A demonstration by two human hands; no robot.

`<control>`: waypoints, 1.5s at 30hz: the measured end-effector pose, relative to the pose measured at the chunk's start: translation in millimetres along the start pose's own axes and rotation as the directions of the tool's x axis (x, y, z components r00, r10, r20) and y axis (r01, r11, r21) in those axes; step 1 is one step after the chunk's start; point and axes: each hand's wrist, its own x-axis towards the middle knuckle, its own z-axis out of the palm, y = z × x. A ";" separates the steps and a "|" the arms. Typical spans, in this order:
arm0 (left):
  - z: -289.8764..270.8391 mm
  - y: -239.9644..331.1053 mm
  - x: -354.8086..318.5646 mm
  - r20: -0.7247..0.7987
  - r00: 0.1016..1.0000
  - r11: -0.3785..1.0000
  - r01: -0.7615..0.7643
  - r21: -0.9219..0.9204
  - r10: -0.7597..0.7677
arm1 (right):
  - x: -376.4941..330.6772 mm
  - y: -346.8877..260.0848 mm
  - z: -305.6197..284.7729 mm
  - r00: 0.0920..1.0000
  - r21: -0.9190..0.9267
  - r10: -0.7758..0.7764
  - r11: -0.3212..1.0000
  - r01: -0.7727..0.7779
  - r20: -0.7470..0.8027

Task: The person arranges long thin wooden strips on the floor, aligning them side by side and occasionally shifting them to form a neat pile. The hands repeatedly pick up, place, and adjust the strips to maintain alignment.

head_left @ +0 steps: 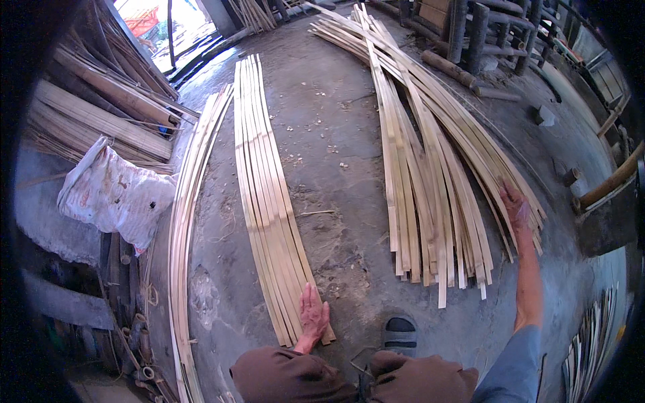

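Below the middle of the view, my left hand [311,319] lies flat with its fingers stretched out. It rests on the near end of a flat row of pale bamboo strips [265,185], laid side by side on the floor. Over on the right, my right arm reaches out to a large, crossed pile of bamboo strips [430,161]. My right hand [516,207] touches the pile's outer right strips. Its fingers are blurred, and whether they close on a strip cannot be made out.
A narrow bundle of strips [185,228] lies left of the row. Beyond it are a white sack [117,191] and stacked bamboo [101,124]. Log frames [477,40] stand at the far right. Thin strips [591,342] lie at the lower right. My sandalled foot [400,336] is between row and pile.
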 end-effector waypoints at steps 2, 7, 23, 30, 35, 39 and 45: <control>1.6 4.6 1.3 -0.020 0.998 0.994 0.064 -0.086 -0.066 | 2.3 26.9 -7.4 0.996 -0.105 0.066 0.993 -0.059 0.064; -8.7 8.2 -3.4 -0.015 0.983 0.983 0.181 0.024 -0.181 | 3.6 53.0 13.1 0.996 -0.168 0.033 0.986 -0.017 0.088; -3.6 2.2 9.5 -0.169 0.972 0.976 0.132 -0.176 -0.162 | -264.4 -255.1 221.9 0.701 0.677 -0.399 0.717 -0.164 0.592; 19.8 -29.1 10.5 -0.148 0.931 0.747 0.166 -0.644 -0.334 | -319.4 -331.2 259.7 0.701 0.604 -0.328 0.776 -0.183 0.633; 12.5 -12.5 13.6 -0.137 0.955 0.819 0.147 -0.555 -0.264 | -317.9 -320.0 269.0 0.723 0.533 -0.290 0.836 -0.127 0.627; -0.6 -7.7 12.3 -0.122 0.958 0.867 0.175 -0.466 -0.259 | -302.3 -314.9 258.5 0.785 0.534 -0.162 0.811 -0.239 0.598; -1.5 -7.7 6.0 -0.118 0.985 0.980 0.109 -0.164 -0.129 | -216.9 -333.1 121.1 0.928 0.846 0.042 0.396 -0.357 0.371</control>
